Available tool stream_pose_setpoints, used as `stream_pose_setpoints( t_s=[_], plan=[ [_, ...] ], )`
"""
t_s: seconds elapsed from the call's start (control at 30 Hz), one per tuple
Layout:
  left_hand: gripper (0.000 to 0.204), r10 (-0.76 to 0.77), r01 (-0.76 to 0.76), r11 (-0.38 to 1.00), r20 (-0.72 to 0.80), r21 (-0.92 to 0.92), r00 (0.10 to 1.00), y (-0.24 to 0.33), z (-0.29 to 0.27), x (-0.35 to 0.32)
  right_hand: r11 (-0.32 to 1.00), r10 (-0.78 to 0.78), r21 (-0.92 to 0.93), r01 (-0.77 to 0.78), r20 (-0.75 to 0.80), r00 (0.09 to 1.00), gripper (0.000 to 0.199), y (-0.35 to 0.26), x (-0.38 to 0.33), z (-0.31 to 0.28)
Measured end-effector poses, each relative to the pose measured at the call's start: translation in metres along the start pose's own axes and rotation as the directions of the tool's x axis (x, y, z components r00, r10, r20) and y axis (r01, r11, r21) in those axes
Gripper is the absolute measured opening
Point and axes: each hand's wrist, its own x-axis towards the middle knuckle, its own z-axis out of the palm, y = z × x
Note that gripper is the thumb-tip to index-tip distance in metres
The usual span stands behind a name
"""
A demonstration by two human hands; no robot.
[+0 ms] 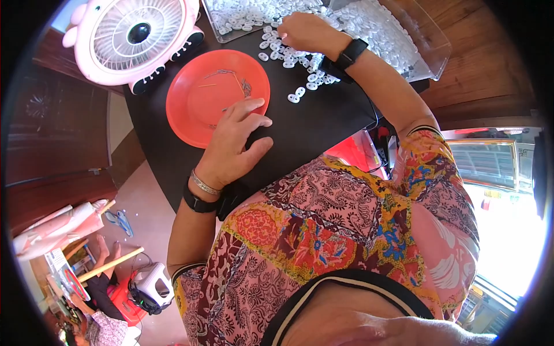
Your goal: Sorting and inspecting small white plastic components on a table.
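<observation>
right hand (309, 32) is up at the far side of the black table (323, 124), fingers curled down into the loose scatter of small white plastic pieces (294, 63). fingertips are tucked under, so can't tell if it's actually pinching one or just touching the pile. the scatter sits right under and just in front of that hand, trailing in a loose diagonal line back toward the person. each piece looks like a little oval ring, but they lie every which way, no common direction. more of them fill the clear trays (398, 40) behind the hand.

left hand (236, 141) rests palm down on the table, fingers loosely spread and half over the near rim of the orange plate (216, 95), gripping nothing that i can see. pink fan (135, 34) sits beside the plate at the far left.
</observation>
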Motion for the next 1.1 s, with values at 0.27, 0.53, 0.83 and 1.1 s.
stream_pose_setpoints(
  t_s=[0.27,0.53,0.83,1.1],
  plan=[
    [0.019,-0.048,0.01,0.992,-0.291,-0.129,0.955,-0.006,-0.004,-0.001,0.948,0.081,0.299,-0.106,0.096,0.992,0.018,-0.017,-0.003,-0.028],
    [0.036,-0.49,0.163,0.545,-0.155,-0.822,0.858,-0.003,-0.014,-0.003,0.217,-0.15,0.975,-0.045,0.079,0.985,0.01,-0.115,-0.002,-0.057],
    [0.023,-0.484,0.137,0.299,-0.026,-0.944,0.875,-0.015,-0.026,-0.013,0.292,-0.089,0.933,0.208,-0.19,0.978,0.009,-0.155,0.003,-0.029],
    [0.014,-0.571,0.104,0.372,-0.139,-0.922,0.809,-0.018,-0.022,-0.011,0.548,-0.039,0.789,0.278,-0.308,0.951,0.021,-0.164,0.0,-0.026]
  ],
)
